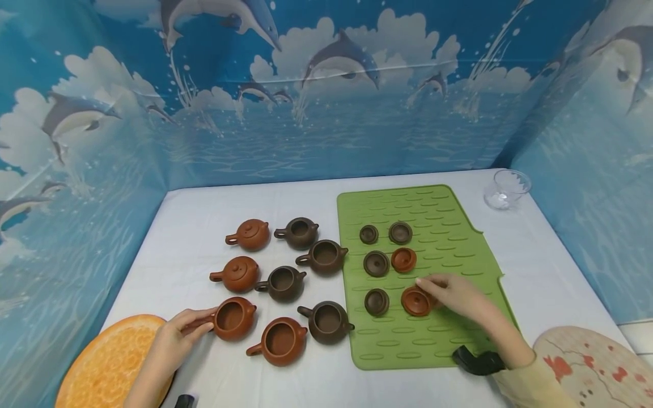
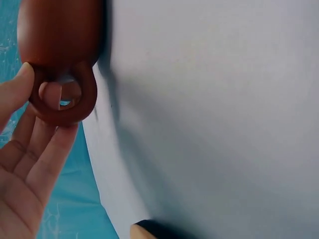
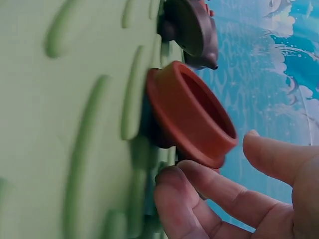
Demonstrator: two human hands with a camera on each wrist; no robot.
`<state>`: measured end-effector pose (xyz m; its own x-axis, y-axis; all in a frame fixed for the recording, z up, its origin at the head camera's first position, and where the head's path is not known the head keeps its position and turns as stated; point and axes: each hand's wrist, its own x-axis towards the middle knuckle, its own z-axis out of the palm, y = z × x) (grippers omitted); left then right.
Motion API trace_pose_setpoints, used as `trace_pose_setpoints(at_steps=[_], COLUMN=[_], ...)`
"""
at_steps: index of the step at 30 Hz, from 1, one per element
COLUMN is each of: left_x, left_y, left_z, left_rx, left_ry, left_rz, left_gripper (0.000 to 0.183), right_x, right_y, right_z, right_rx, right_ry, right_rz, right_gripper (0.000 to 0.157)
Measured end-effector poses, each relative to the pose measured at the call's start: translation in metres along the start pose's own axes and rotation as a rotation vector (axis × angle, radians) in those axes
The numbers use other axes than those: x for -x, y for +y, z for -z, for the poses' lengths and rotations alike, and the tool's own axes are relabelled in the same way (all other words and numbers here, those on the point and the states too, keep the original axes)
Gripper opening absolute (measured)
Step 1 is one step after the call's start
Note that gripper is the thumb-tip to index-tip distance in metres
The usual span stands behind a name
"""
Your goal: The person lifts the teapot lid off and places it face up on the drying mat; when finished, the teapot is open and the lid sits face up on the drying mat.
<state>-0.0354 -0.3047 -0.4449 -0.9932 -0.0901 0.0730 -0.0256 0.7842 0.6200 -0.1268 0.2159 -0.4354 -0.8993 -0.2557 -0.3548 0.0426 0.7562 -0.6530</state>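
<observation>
My left hand (image 1: pixel 170 340) pinches the ring handle of a reddish-brown clay teapot (image 1: pixel 234 319) without a lid, on the white cloth. In the left wrist view, thumb and fingers lie on that handle. On the green mat, my right hand (image 1: pixel 454 293) is at a reddish-brown teapot lid (image 1: pixel 415 301). The lid (image 3: pixel 192 114) lies upside down and tilted in the right wrist view. My fingertips are at its lower edge; the thumb stands slightly apart. Another lidless reddish teapot (image 1: pixel 282 341) and a dark brown one (image 1: pixel 328 322) stand nearby.
Two lidded reddish teapots (image 1: pixel 250 234) and several dark lidless ones (image 1: pixel 301 233) stand left of the green mat (image 1: pixel 439 215). Several upturned lids (image 1: pixel 376 264) lie on it. A clear glass cup (image 1: pixel 505 190) stands back right. Round mats lie at both front corners, one orange (image 1: pixel 112 357).
</observation>
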Motion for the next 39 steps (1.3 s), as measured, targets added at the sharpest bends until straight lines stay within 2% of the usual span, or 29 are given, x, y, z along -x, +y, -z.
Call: trace_pose_setpoints(at_steps=[5,10,13,16,21,24,27,32,37,39], left_x=[-0.007,-0.030,-0.046,-0.061,-0.078,-0.085,-0.092,-0.100,-0.103,-0.103], left_y=[0.006,0.015,0.016,0.011,0.004,0.001,-0.004,-0.011,-0.012,-0.011], left_z=[0.013,0.034,0.044,0.047,0.038,0.030,0.025,0.016,0.013,0.011], left_rx=[-0.051,-0.066,-0.022,0.027,-0.006,-0.030,-0.011,0.048,0.073,0.080], left_ry=[-0.033,-0.034,-0.044,-0.064,-0.139,-0.182,-0.207,-0.232,-0.244,-0.254], left_rz=[0.024,-0.015,-0.034,-0.027,-0.016,-0.004,0.028,0.059,0.090,0.104], left_gripper=[0.029,0.031,0.032,0.035,0.038,0.039,0.039,0.037,0.035,0.035], right_x=[-0.004,-0.016,-0.032,-0.051,-0.089,-0.111,-0.129,-0.147,-0.150,-0.154], right_y=[-0.018,-0.055,-0.085,-0.122,-0.187,-0.219,-0.244,-0.268,-0.283,-0.284], right_z=[0.010,0.018,0.016,0.007,-0.026,-0.051,-0.075,-0.108,-0.132,-0.143], right_rx=[0.020,-0.047,-0.117,-0.191,-0.271,-0.246,-0.168,-0.018,0.128,0.186], right_ry=[0.050,0.075,0.036,-0.033,-0.158,-0.234,-0.287,-0.279,-0.259,-0.242], right_rz=[0.074,0.178,0.275,0.372,0.507,0.535,0.557,0.566,0.551,0.569], right_gripper=[0.052,0.048,0.043,0.038,0.027,0.027,0.027,0.023,0.021,0.020])
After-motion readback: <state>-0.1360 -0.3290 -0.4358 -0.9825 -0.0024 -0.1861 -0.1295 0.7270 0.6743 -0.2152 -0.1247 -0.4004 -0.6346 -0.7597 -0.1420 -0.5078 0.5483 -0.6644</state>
